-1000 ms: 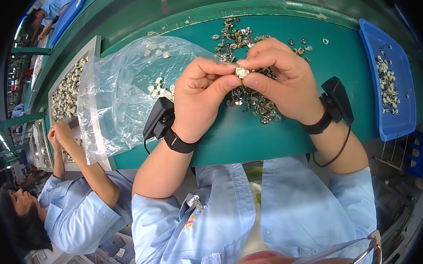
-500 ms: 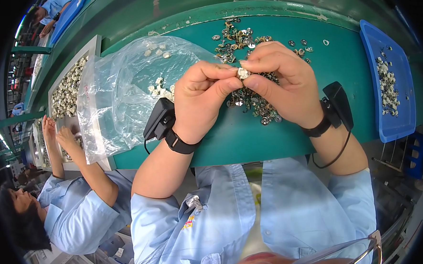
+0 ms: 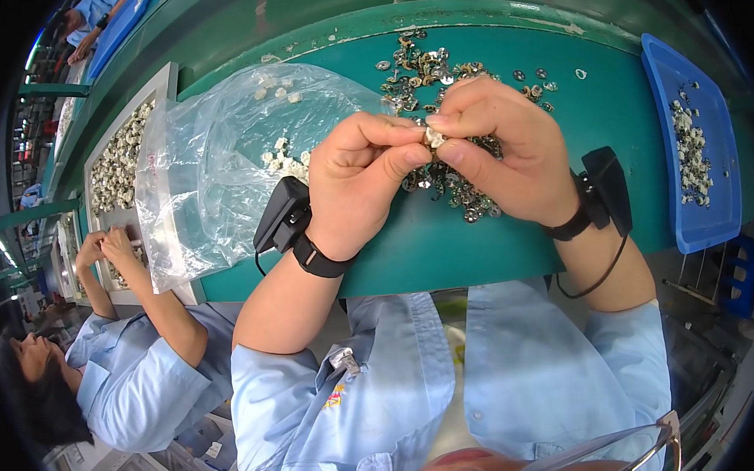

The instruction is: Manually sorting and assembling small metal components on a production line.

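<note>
Over the green work surface, my left hand (image 3: pixel 355 170) and my right hand (image 3: pixel 514 149) meet and pinch one small white part (image 3: pixel 434 138) between thumbs and index fingers. The part is cream-white and about fingertip-sized; the fingers cover most of its edges. Behind and below the hands lies a loose pile of small round metal pieces (image 3: pixel 472 208), some silver, some brassy. To the left of my left hand, white parts (image 3: pixel 283 159) sit in or under a clear plastic bag (image 3: pixel 200 201).
At right stands a blue tray (image 3: pixel 710 227) holding white parts. On the left, a white-rimmed tray (image 3: pixel 170 80) is filled with similar parts, where a co-worker's hands (image 3: pixel 108 247) work. Another person (image 3: pixel 99 12) is farther back. A green raised edge (image 3: pixel 491 13) bounds the far side.
The white part has turned between my fingertips, and my right hand has shifted slightly. The co-worker's hands have come together.
</note>
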`<state>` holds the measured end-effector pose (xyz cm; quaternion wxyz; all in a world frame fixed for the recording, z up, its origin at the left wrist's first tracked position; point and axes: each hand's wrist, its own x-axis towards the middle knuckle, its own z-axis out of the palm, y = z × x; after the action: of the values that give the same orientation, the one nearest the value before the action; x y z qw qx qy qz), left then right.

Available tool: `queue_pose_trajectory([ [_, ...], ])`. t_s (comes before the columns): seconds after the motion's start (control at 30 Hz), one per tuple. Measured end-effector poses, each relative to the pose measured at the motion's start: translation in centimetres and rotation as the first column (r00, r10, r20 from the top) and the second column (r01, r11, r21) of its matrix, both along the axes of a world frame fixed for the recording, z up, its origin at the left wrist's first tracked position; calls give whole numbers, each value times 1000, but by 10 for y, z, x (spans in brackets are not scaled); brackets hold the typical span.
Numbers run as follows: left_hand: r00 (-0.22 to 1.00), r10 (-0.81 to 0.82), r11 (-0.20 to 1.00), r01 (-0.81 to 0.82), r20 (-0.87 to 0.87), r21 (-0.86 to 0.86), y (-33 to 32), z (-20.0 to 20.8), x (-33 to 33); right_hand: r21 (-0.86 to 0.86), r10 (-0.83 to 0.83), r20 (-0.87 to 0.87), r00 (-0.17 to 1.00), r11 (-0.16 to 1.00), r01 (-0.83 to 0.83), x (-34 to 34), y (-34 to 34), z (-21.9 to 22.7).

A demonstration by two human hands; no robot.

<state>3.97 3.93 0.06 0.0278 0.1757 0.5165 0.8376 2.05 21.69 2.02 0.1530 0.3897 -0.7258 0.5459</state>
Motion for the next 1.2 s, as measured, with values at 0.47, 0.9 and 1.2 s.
queue_pose_trajectory([
  [0.47,996,-4,1000,4,92,-3,1,6,-1,212,-14,-303,953,974,82,0,-2,7],
  [0.9,898,-290,957,263,332,123,-5,7,-8,270,-40,-267,963,956,114,0,-1,7],
  [1.2,884,-294,947,320,363,-13,-7,6,-6,179,-61,-296,953,977,118,1,1,6],
])
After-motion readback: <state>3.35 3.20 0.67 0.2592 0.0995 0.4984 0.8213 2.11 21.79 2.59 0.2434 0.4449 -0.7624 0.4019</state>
